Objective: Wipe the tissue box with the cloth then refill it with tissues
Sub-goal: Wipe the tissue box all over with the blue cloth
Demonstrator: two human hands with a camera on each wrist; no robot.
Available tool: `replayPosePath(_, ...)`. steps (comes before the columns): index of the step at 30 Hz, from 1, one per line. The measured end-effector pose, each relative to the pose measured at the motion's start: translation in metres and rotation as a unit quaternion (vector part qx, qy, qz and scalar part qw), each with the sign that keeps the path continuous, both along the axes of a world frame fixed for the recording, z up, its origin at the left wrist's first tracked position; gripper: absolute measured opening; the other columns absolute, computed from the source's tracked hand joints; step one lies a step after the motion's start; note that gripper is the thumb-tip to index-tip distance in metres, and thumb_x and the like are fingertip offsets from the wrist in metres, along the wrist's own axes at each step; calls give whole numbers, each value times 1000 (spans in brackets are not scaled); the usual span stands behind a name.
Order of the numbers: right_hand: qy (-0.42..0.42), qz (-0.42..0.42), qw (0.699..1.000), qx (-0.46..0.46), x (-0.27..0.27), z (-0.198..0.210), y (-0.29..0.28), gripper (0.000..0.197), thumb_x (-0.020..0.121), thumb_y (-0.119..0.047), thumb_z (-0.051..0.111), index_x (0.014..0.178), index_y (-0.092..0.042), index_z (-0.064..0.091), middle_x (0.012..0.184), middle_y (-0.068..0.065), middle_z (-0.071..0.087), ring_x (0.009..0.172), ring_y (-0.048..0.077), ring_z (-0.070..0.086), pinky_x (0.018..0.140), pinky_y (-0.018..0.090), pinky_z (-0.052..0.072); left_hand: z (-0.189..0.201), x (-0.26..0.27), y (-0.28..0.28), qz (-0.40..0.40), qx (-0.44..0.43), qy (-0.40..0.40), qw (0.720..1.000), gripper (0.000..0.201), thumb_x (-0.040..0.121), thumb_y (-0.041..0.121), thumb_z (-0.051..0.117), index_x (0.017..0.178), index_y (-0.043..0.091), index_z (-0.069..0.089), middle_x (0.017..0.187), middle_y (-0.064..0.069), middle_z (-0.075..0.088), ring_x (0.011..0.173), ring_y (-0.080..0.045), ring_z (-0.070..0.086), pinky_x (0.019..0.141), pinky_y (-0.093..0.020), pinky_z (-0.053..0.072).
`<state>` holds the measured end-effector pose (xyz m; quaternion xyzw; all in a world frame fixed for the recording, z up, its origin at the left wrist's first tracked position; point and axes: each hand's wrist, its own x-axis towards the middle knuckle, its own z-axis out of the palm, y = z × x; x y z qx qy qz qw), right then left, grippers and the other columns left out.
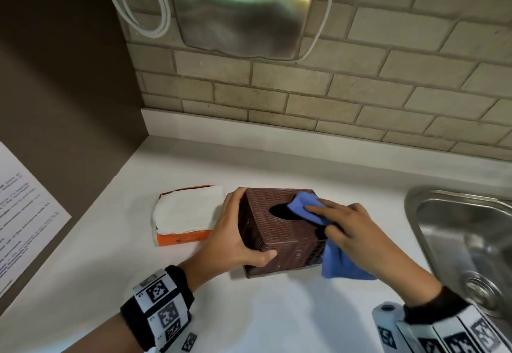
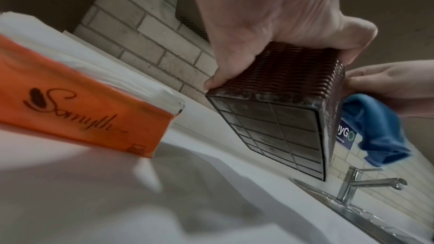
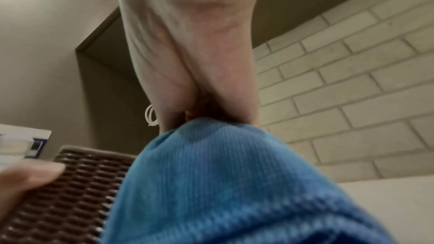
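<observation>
A brown woven tissue box (image 1: pixel 279 230) stands tilted on the white counter (image 1: pixel 249 311). My left hand (image 1: pixel 230 228) grips its left side, thumb on the near face. In the left wrist view the box (image 2: pixel 281 73) shows its wire-grid underside raised off the counter. My right hand (image 1: pixel 346 228) holds a blue cloth (image 1: pixel 307 208) and presses it on the box top beside the oval opening. The rest of the cloth (image 2: pixel 380 129) hangs down the box's right side. An opened orange tissue pack (image 1: pixel 185 214) with white tissues lies left of the box.
A steel sink (image 1: pixel 457 230) sits at the right, with its faucet (image 2: pixel 373 181) behind. A steel hand dryer (image 1: pixel 241 9) with a coiled white cord hangs on the brick-tiled wall. A printed paper (image 1: pixel 25 208) is stuck on the brown left wall.
</observation>
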<state>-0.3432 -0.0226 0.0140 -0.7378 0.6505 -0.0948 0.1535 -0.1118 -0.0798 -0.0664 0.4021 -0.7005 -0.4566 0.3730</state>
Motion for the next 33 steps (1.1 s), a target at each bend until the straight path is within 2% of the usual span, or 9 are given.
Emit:
replayPosePath(3, 9, 56, 996, -73, 19, 7, 6, 61, 80, -32, 24, 134, -27, 51, 143, -8, 46, 111, 28, 50, 82, 18, 20, -2, -6, -1, 9, 18, 18, 1000, 118, 48, 39, 89, 142, 31, 19, 140, -3, 37, 135, -21, 40, 110, -50, 36)
replayPosePath(8, 43, 78, 996, -18, 29, 9, 12, 65, 81, -34, 17, 143, -37, 32, 142, -28, 23, 99, 16, 29, 85, 13, 18, -5, -7, 0, 15, -1, 14, 1000, 117, 48, 38, 88, 141, 33, 20, 137, -4, 39, 132, -22, 43, 107, -51, 40)
replayPosePath(12, 76, -15, 996, -40, -9, -4, -10, 76, 71, -37, 8, 133, -30, 50, 147, -7, 41, 93, 25, 42, 78, 20, 20, 0, -2, 5, 18, -37, -14, 999, 119, 45, 40, 87, 142, 24, 20, 135, 0, 36, 131, -17, 40, 109, -46, 38)
replayPosePath(15, 65, 68, 994, -56, 23, 4, -14, 70, 76, -35, 15, 138, -28, 45, 153, -3, 34, 110, 28, 45, 88, 19, 20, 10, -13, 10, 0, -78, -13, 997, 114, 43, 34, 88, 138, 18, 26, 130, -1, 37, 127, -17, 44, 106, -42, 41)
replayPosePath(18, 50, 123, 990, -41, 39, 11, -10, 57, 89, -25, 28, 145, -34, 32, 158, -11, 16, 107, 22, 33, 93, 20, 21, 20, -19, 14, -5, -117, 1, 993, 102, 43, 28, 87, 130, 22, 34, 123, 2, 40, 121, -11, 46, 100, -27, 44)
replayPosePath(22, 85, 35, 994, -59, 4, 12, -22, 55, 91, -28, 23, 145, -31, 34, 157, -4, 24, 96, 21, 31, 94, 26, 26, 22, -9, 13, 1, -136, -7, 991, 113, 41, 39, 84, 135, 24, 24, 131, 8, 33, 124, 6, 36, 100, -5, 29)
replayPosePath(25, 99, 76, 989, -79, 23, 13, -11, 62, 79, -25, 24, 135, -23, 51, 144, 6, 47, 84, 18, 31, 81, 23, 26, 20, -9, 10, 11, -122, -2, 993, 115, 42, 42, 84, 138, 19, 25, 130, 6, 34, 125, -4, 40, 104, -17, 35)
replayPosePath(28, 59, 113, 989, -75, 44, 13, 9, 61, 83, -25, 24, 140, -26, 44, 150, -4, 38, 94, 21, 39, 88, 17, 23, 17, -13, 8, 22, -120, 3, 993, 113, 43, 40, 86, 137, 28, 23, 130, 11, 34, 125, -10, 44, 104, -25, 40)
replayPosePath(33, 63, 7, 993, -95, 11, 6, 10, 61, 79, -30, 22, 130, -29, 55, 138, -6, 54, 82, 15, 31, 80, 17, 28, 11, -7, 6, 38, -95, 23, 994, 114, 44, 43, 83, 137, 37, 17, 137, 13, 29, 131, -13, 40, 107, -29, 35)
